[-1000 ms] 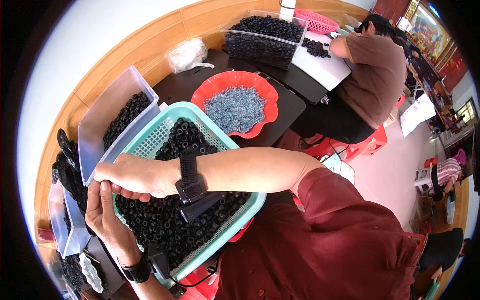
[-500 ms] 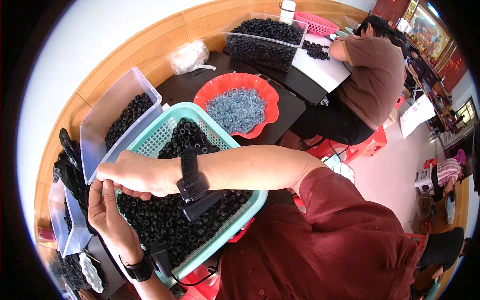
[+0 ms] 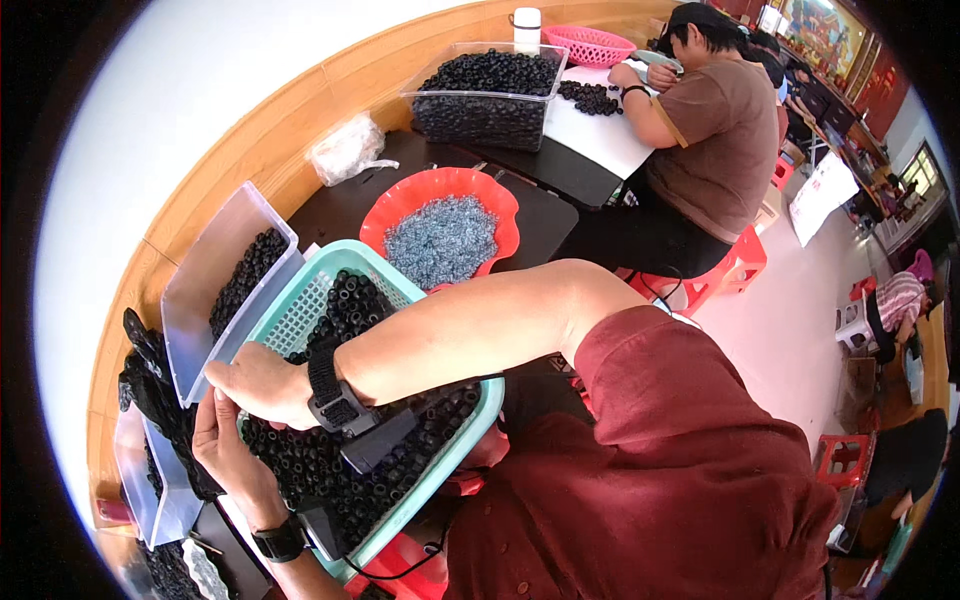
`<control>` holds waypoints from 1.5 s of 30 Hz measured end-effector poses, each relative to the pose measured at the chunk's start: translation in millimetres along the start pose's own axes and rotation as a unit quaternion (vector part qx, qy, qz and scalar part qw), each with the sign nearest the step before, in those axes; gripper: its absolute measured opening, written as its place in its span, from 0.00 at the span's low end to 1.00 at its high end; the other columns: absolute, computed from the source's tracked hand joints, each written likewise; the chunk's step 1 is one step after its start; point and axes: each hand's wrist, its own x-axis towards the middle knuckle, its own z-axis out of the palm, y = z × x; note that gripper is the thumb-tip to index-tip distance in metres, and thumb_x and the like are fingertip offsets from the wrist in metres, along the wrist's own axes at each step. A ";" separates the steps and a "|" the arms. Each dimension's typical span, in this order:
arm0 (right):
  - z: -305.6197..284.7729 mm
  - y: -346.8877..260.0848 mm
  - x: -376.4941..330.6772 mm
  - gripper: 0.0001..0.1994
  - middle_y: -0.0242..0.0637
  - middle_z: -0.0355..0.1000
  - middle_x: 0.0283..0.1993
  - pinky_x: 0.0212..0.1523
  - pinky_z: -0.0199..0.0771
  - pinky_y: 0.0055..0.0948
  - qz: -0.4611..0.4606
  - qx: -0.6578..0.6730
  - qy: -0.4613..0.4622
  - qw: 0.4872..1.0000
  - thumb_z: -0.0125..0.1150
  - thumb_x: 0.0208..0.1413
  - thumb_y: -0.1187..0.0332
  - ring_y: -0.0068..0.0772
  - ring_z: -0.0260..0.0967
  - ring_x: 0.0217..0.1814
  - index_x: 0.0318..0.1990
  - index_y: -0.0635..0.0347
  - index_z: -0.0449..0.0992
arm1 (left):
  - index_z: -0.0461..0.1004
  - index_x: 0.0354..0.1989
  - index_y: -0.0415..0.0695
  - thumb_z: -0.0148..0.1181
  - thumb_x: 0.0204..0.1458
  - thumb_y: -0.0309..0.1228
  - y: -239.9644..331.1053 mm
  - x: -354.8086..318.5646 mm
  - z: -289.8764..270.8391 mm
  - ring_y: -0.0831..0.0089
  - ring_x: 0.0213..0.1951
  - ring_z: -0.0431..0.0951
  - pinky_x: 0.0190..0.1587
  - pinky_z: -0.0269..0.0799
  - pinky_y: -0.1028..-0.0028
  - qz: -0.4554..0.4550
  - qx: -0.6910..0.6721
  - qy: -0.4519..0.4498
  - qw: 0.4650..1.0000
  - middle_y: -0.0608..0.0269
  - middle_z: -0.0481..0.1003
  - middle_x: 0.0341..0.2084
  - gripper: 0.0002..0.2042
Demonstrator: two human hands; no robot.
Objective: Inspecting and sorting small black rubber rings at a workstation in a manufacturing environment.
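R hand (image 3: 262, 385): back up, fingers curled. L hand (image 3: 238, 462): fingers part-bent, tips close to those of R hand; contact pt. hidden, so can't tell what, if anything, either holds. Black beads (image 3: 330, 475) lie below R hand & right of L hand, in turquoise basket (image 3: 297, 310). Translucent tub (image 3: 188, 310): just beyond both hands. Red bowl (image 3: 382, 205) w/ blue-grey bits (image 3: 440, 240): farther fwd, right of R hand, on dark bench (image 3: 540, 205).
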 end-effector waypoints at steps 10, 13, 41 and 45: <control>-29.3 -38.7 -13.7 0.18 0.19 0.52 0.15 0.11 0.43 0.16 0.155 -0.112 -0.225 0.955 0.47 0.55 0.50 0.13 0.46 0.13 0.21 0.51 0.63 | 0.67 0.53 0.35 0.54 0.56 0.31 -0.5 -1.1 -7.6 0.75 0.49 0.69 0.53 0.61 0.73 0.030 -0.060 -0.058 0.996 0.60 0.71 0.47 0.18; -48.2 -63.9 -2.7 0.17 0.18 0.54 0.14 0.10 0.41 0.14 0.130 -0.157 -0.201 0.958 0.55 0.54 0.54 0.10 0.48 0.13 0.21 0.55 0.68 | 0.72 0.50 0.39 0.54 0.57 0.35 8.0 1.9 8.6 0.80 0.42 0.71 0.43 0.63 0.79 -0.012 -0.079 -0.019 0.997 0.63 0.74 0.44 0.16; -71.8 26.6 28.0 0.07 0.41 0.74 0.25 0.33 0.73 0.38 -0.076 -0.751 -0.329 0.567 0.66 0.39 0.71 0.42 0.74 0.33 0.25 0.63 0.75 | 0.74 0.47 0.43 0.56 0.55 0.37 -40.8 11.6 -4.1 0.84 0.37 0.71 0.41 0.64 0.83 -0.172 -0.079 -0.109 0.976 0.67 0.76 0.41 0.15; -85.5 29.7 24.9 0.04 0.41 0.72 0.21 0.30 0.72 0.38 -0.129 -0.738 -0.307 0.587 0.61 0.40 0.73 0.44 0.73 0.29 0.22 0.63 0.73 | 0.74 0.47 0.43 0.57 0.55 0.37 -40.6 11.9 -0.6 0.84 0.36 0.71 0.41 0.64 0.83 -0.173 -0.072 -0.118 0.975 0.67 0.76 0.40 0.15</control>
